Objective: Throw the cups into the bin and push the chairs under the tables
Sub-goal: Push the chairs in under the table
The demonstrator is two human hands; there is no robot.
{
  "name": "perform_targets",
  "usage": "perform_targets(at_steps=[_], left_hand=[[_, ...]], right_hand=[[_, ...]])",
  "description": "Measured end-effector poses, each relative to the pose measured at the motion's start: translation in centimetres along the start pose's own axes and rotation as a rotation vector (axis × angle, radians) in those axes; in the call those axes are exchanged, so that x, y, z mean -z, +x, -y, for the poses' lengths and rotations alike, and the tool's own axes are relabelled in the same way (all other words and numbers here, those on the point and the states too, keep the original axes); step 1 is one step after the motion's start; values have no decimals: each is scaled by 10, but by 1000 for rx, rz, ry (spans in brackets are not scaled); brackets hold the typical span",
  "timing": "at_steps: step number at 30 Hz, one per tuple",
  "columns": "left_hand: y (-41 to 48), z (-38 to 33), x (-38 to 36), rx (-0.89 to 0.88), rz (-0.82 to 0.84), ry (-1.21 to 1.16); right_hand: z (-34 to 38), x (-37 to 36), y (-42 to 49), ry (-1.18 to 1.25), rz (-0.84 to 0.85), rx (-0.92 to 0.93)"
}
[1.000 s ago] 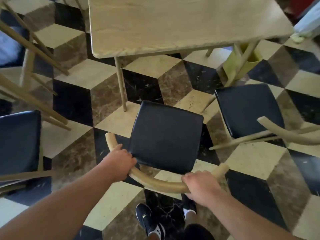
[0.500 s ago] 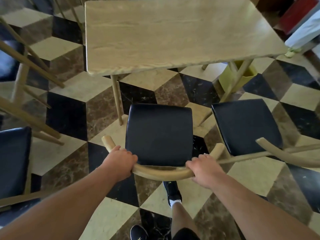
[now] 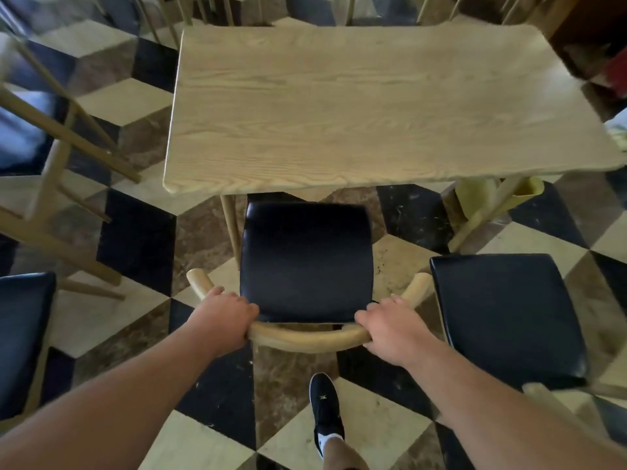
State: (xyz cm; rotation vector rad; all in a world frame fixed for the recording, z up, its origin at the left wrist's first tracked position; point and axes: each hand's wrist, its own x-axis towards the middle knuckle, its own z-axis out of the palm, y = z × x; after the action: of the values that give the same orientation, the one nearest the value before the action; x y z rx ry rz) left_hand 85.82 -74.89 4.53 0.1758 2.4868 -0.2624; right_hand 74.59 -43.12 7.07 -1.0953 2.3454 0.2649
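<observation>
Gripping the curved wooden backrest (image 3: 307, 337) of a chair, the person is working on the chair-pushing part of the task. The left hand (image 3: 222, 317) is wrapping the rail near its left bend, and the right hand (image 3: 390, 329) is clasping it near the right bend, both fists closed on the wood. The chair's black seat (image 3: 305, 259) is facing the table (image 3: 373, 106), its front edge lying just at the near edge of the tabletop, so most of the seat is sitting out in the open. One table leg (image 3: 230, 225) is standing close beside the seat's left front corner.

No cups are showing on the tabletop, so that part is judged done here or belonging elsewhere. A yellow bin (image 3: 475, 198) is peeking out under the table's right side.

Next, the move is likely calling for a straight push forward, keeping both hands level so the seat is sliding between the legs without catching the left one. A second chair (image 3: 505, 317) is waiting just to the right, also out from the table, and another seat (image 3: 20, 334) is showing at the left edge. One shoe (image 3: 324, 407) is stepping forward on the chequered floor (image 3: 135, 239) behind the backrest.
</observation>
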Motion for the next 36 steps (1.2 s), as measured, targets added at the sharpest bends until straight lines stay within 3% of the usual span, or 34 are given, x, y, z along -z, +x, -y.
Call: perform_targets(at_steps=[16, 26, 36], left_hand=[[94, 47, 66, 87, 22, -40], [119, 67, 76, 101, 90, -83], [114, 66, 86, 91, 92, -87]], right_hand=[[-91, 53, 111, -33, -34, 42], [-102, 73, 146, -71, 75, 34], [-96, 78, 140, -107, 50, 7]])
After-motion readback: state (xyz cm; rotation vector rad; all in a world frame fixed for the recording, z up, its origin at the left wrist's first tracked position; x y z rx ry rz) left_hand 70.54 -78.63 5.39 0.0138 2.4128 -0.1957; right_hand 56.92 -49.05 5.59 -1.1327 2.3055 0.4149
